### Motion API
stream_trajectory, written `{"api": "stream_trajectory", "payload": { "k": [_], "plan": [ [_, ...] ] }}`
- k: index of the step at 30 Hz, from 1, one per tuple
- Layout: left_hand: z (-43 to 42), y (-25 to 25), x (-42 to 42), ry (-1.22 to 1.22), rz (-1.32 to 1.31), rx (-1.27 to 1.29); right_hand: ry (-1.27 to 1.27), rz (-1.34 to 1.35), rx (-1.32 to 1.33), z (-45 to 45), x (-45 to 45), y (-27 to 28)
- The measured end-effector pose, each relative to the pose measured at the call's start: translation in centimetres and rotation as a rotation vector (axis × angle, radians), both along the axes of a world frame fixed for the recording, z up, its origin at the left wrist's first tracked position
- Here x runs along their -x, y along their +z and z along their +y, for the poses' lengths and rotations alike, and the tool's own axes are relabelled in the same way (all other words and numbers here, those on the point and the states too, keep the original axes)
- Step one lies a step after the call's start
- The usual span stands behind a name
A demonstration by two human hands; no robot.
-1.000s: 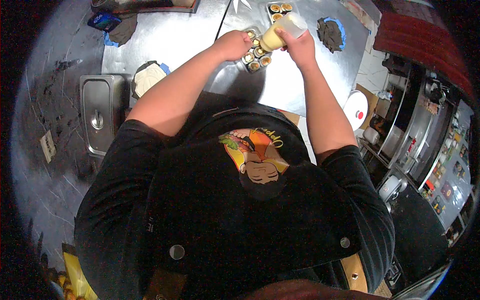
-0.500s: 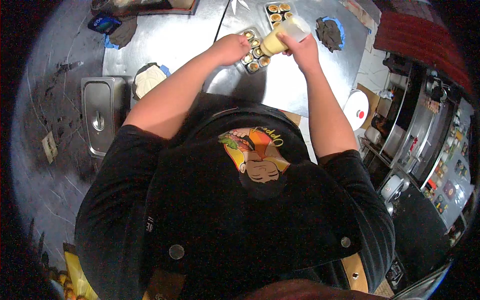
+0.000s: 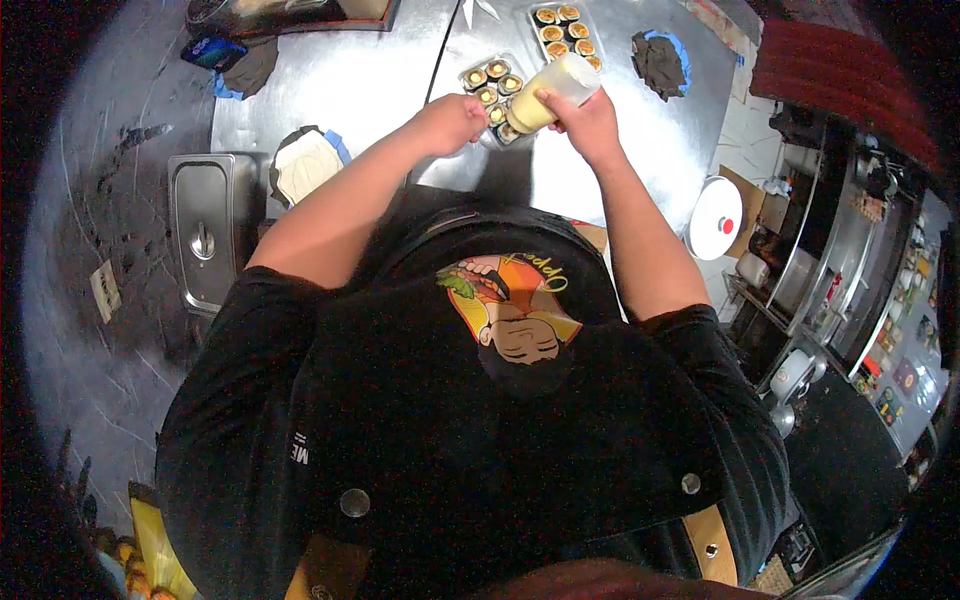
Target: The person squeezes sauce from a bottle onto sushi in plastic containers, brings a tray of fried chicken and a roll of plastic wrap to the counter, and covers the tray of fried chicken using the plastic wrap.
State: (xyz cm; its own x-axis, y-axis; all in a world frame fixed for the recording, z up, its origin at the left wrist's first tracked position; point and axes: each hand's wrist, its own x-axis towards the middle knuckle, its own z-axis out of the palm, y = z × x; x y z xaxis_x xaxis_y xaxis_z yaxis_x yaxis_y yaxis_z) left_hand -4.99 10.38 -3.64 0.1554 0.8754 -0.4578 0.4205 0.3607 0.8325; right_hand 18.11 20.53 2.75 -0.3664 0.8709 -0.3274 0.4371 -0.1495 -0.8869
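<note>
My right hand (image 3: 590,122) is wrapped around a translucent squeeze bottle (image 3: 553,92) of pale yellow sauce. The bottle is tilted, its lower end over the near part of a clear tray (image 3: 466,70) of sushi rolls (image 3: 487,95). Pale dabs sit on top of several rolls. At the tray's near left side is my left hand (image 3: 458,124), fingers curled together; whatever they may hold is hidden. Beyond the bottle lies a second clear tray (image 3: 535,22) of sushi rolls with orange-brown tops. The bottle's tip and some near rolls are partly hidden.
Dark crumpled cloths or gloves with blue edges (image 3: 660,66) lie at the right of the steel table (image 3: 350,80). Further left are a cream-and-blue bundle (image 3: 305,165), a phone-like device (image 3: 213,52) and a lidded steel pan (image 3: 203,225). A white round lid (image 3: 714,218) is at right.
Both hands have come nearer my body, and the bottle has moved down and slightly left along the tray. The left hand has drawn off the far rolls, which now show.
</note>
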Motion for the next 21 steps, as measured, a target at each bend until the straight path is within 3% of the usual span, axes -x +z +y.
{"api": "stream_trajectory", "payload": {
  "k": [21],
  "plan": [
    [0.2,-0.5,-0.2,-0.015,0.048,-0.021,-0.004,-0.040,-0.058,0.0,0.2,-0.1]
  ]
}}
